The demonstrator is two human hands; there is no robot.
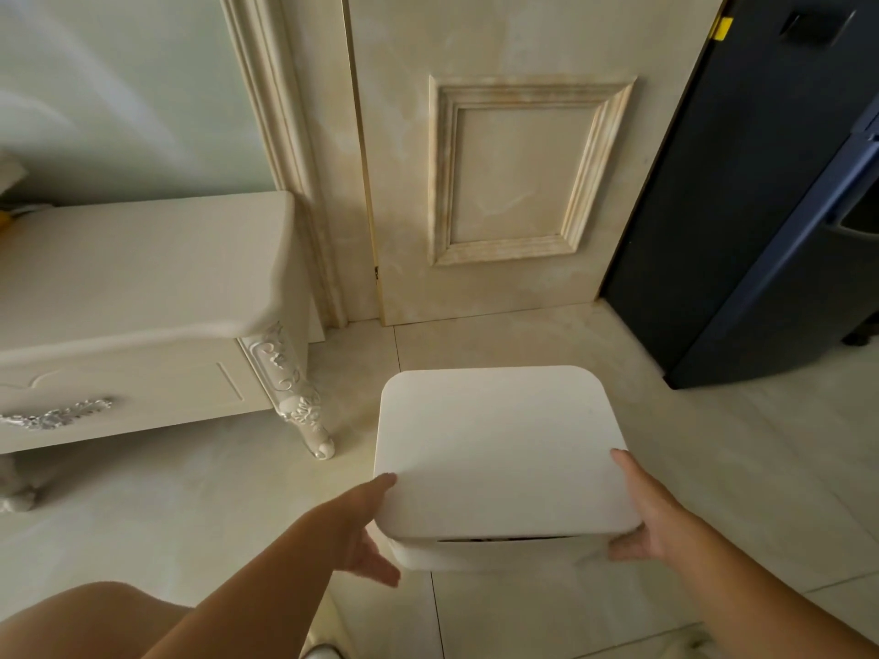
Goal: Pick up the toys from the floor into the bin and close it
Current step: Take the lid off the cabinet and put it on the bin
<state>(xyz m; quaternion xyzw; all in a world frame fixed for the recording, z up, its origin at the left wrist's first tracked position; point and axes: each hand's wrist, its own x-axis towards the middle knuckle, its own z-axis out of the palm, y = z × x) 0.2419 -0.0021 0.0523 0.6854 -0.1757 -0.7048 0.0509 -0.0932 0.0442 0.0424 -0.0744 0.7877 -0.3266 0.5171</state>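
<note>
A white square lid [499, 449] with rounded corners lies over the white bin [485, 556] on the tiled floor. A thin dark gap shows along the near edge between lid and bin. My left hand [366, 530] grips the lid's near left corner, thumb on top, fingers underneath. My right hand [642, 511] grips the near right corner the same way. No toys are visible; the bin's inside is hidden by the lid.
A cream cabinet [142, 335] with a carved leg [297, 397] stands to the left. A closed cream door [504, 183] is behind the bin. A dark blue appliance [761, 206] stands at the right. My knee [85, 620] shows at the bottom left.
</note>
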